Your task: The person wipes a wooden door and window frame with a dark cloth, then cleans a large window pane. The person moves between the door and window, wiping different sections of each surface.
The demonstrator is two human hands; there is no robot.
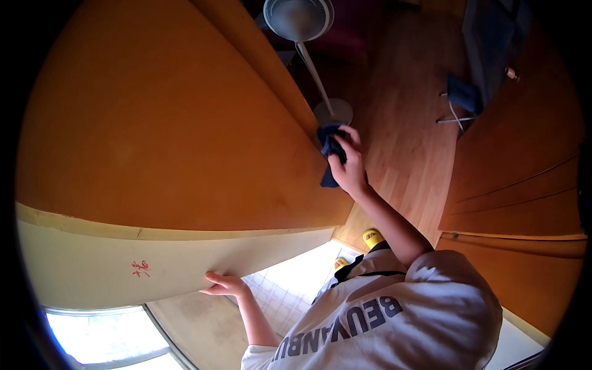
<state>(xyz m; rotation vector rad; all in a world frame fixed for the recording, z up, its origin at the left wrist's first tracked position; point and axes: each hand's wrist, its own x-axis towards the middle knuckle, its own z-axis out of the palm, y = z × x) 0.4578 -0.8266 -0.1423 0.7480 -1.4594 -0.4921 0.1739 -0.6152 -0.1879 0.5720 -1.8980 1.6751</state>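
Observation:
My right hand point(349, 162) is closed on a dark blue cloth point(329, 150). It presses the cloth against the far edge of a large orange-brown wooden panel point(185, 125). Part of the cloth hangs down below my fingers. Lower and to the left, my left hand point(226, 284) grips the edge of a white panel point(175, 259), thumb lying on its face; some of its fingers are hidden. The white panel bears red writing, and a pale yellow strip point(115, 226) runs between it and the wooden panel.
A white pedestal fan point(299, 18) stands beyond the wooden panel on a wood-plank floor point(397, 120). A blue folding seat point(464, 93) is farther right. Another wooden panel point(513, 185) rises at right. Pale tiles point(273, 286) and a bright window point(106, 333) lie lower left.

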